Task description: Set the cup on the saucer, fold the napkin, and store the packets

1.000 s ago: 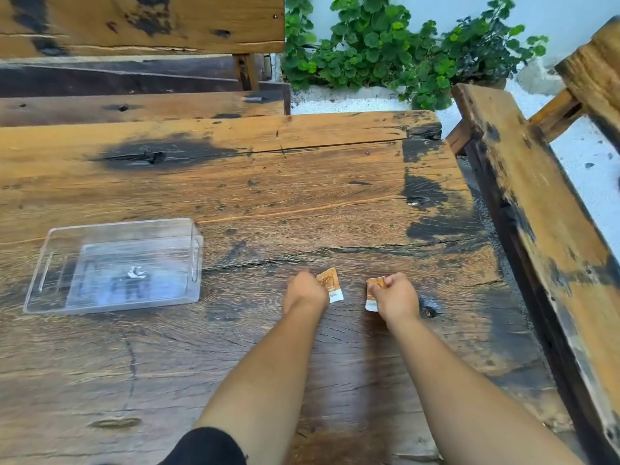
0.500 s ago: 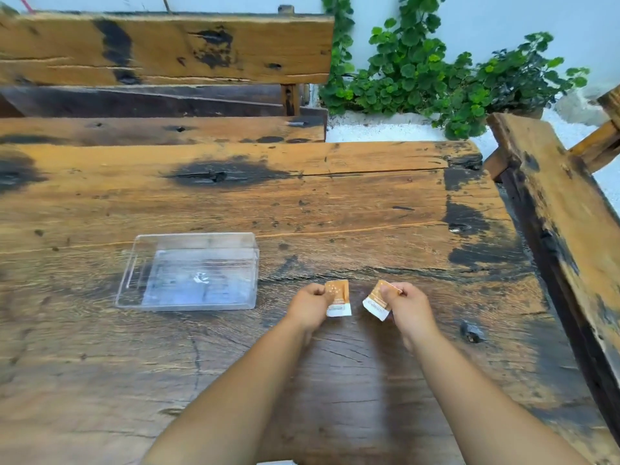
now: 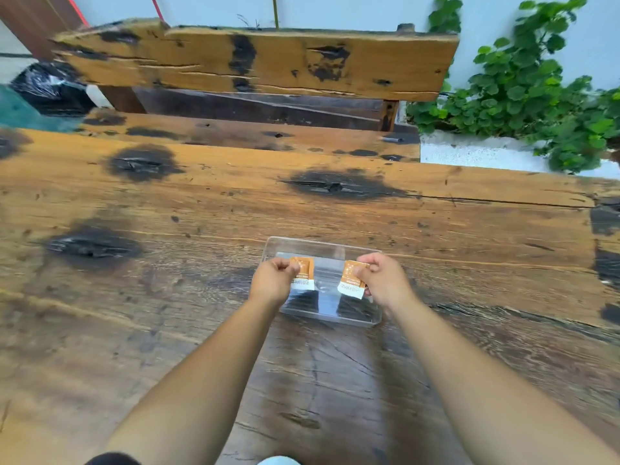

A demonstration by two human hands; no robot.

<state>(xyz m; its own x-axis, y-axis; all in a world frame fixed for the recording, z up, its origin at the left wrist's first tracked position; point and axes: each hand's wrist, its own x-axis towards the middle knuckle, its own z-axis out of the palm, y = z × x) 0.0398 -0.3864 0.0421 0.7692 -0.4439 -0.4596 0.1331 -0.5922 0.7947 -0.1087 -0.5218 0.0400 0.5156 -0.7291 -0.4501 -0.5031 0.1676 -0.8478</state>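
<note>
Two small orange-and-white packets hang above a clear plastic tray (image 3: 312, 245) on the wooden table (image 3: 167, 203). My left hand (image 3: 273, 280) pinches the left packet (image 3: 303, 275) by its upper edge. The right packet (image 3: 350, 280) is pinched the same way in my right hand (image 3: 380, 276). Both packets sit over the tray's open inside, a little above its floor. No cup, saucer or napkin is in view.
A wooden bench (image 3: 261, 62) runs along the table's far side. Green plants (image 3: 523, 92) grow at the back right over white gravel (image 3: 476, 152). A black plastic bag (image 3: 50, 85) lies at the far left. The table's right end shows at the frame edge.
Both hands lifted the packets off the table and carried them left until they hang over the clear tray. The view swung left with them, so the tray sits at centre.
</note>
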